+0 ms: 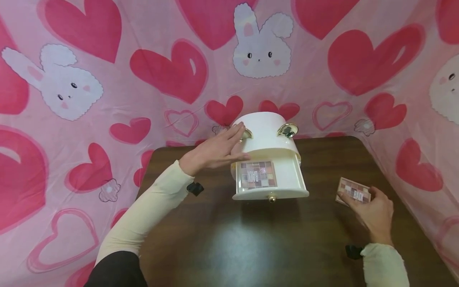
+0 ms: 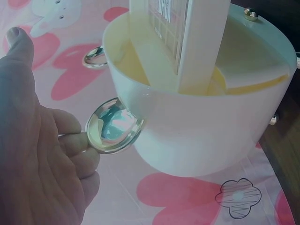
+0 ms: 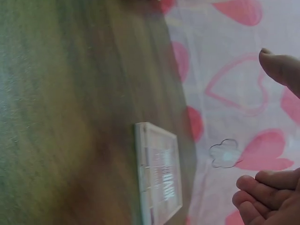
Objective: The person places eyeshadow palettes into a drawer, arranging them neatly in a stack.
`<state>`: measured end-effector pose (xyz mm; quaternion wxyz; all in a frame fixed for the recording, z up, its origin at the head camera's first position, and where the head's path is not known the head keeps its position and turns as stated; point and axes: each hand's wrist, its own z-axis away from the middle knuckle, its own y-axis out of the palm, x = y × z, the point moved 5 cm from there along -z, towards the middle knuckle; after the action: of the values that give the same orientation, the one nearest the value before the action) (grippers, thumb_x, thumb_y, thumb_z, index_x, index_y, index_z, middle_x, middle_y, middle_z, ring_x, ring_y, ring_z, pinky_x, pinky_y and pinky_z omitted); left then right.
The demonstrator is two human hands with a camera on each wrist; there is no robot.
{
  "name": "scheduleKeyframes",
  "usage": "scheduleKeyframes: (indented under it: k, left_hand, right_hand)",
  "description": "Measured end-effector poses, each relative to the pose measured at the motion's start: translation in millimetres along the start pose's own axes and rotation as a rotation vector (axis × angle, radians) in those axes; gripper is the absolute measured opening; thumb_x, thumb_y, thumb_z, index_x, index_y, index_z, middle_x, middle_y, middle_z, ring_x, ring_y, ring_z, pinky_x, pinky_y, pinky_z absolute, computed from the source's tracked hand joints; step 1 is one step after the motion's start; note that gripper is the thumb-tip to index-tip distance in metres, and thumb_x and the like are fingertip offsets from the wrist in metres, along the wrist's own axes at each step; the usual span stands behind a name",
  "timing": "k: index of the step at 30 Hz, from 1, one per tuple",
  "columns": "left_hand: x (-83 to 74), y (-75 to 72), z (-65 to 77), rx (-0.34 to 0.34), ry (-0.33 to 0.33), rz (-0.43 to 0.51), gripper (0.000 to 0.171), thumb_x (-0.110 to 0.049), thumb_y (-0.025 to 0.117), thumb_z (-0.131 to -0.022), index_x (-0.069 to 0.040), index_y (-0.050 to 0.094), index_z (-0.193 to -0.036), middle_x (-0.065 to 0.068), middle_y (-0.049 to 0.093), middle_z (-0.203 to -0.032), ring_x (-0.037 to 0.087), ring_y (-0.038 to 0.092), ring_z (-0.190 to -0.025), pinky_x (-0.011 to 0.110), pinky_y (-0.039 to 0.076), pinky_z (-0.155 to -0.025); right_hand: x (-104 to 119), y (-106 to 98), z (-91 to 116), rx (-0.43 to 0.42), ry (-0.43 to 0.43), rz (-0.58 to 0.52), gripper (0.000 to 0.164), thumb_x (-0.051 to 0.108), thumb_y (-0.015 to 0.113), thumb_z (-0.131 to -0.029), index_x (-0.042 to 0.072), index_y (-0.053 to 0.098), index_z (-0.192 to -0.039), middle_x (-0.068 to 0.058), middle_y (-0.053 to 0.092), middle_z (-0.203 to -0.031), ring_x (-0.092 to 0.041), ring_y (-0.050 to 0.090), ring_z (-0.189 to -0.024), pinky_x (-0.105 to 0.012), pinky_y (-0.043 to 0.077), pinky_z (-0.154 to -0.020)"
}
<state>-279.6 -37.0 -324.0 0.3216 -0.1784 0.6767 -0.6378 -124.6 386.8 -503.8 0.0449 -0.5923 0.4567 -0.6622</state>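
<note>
- The left hand [image 1: 216,150] lies against the side of the white box [image 1: 263,119], fingers long and thumb apart; its fingertips are beside one gold ear [image 1: 247,134], clasping nothing.
- The other gold ear [image 1: 288,130] is on the box's right.
- The drawer [image 1: 289,173] stands pulled out at the front, with a small gold knob [image 1: 272,199].
- One makeup palette [image 1: 257,175] lies inside the drawer, toward its left side.
- The right hand [image 1: 378,215] spreads wide, thumb and fingers well parted, around a second palette [image 1: 354,190]; the right wrist view shows it unpinched.
- That second palette lies on the dark wooden table [image 1: 233,247], right of the box.
- Pink cloth [image 1: 168,24] with hearts and rabbits hangs behind.
</note>
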Motion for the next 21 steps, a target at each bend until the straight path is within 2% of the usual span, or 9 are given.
scheduleKeyframes:
  k: [6,11,16,21]
  left_hand:
    - [0.2,0.5,1.5,0.002,-0.004,0.004,0.099,-0.067,0.052,-0.093,-0.007,0.014,-0.162,0.008,0.009,-0.168,0.02,0.006,-0.153,0.044,0.014,-0.121]
    - [-1.1,-0.2,0.2,-0.002,0.008,0.011,0.099,-0.067,0.052,-0.094,-0.006,0.014,-0.162,0.009,0.008,-0.168,0.02,0.005,-0.153,0.041,0.01,-0.122]
    - [0.1,-2.2,3.4,-0.001,0.0,0.004,0.098,-0.066,0.052,-0.094,-0.005,0.013,-0.161,0.01,0.008,-0.168,0.022,0.005,-0.153,0.043,0.011,-0.122]
    - [0.9,-4.2,5.6,-0.002,-0.005,0.01,0.099,-0.066,0.053,-0.094,-0.006,0.013,-0.162,0.009,0.008,-0.168,0.022,0.005,-0.153,0.043,0.014,-0.121]
  right_hand:
    - [-15,7,-1,-0.031,0.074,-0.012,0.099,0.047,0.084,-0.075,-0.018,0.045,-0.137,-0.041,0.049,-0.132,-0.056,0.036,-0.126,-0.06,0.023,-0.11]
    - [-18,9,0,-0.059,0.092,-0.024,0.096,0.047,0.084,-0.076,-0.016,0.045,-0.137,-0.039,0.049,-0.132,-0.053,0.035,-0.127,-0.058,0.021,-0.11]
    - [-22,18,1,-0.119,0.094,-0.04,0.094,0.046,0.085,-0.074,-0.018,0.046,-0.131,-0.039,0.05,-0.124,-0.053,0.038,-0.119,-0.058,0.021,-0.106]
    - [-22,26,1,-0.226,0.063,-0.026,0.09,0.044,0.087,-0.07,-0.018,0.05,-0.123,-0.039,0.053,-0.115,-0.054,0.043,-0.111,-0.057,0.023,-0.103]
